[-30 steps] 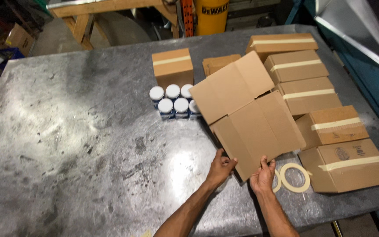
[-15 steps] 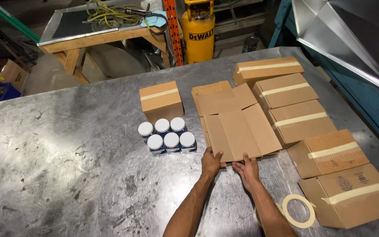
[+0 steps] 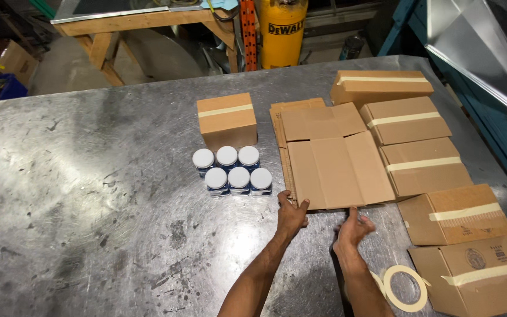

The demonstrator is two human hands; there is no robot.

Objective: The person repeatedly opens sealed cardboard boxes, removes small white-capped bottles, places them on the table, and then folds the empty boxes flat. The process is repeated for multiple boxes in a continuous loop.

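Flattened brown cardboard box [image 3: 335, 170] lies on scratched steel tabletop [image 3: 89, 176], 3 o'clock of six white-lidded jars [image 3: 233, 170]. Left hand [image 3: 291, 214] and right hand [image 3: 353, 228] touch its near edge, grip released. Light, bendy, probably slippery; take opposite edges.

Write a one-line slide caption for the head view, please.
Both hands, left hand and right hand, at the near edge of a flattened cardboard box beside six white-lidded jars on a metal table.
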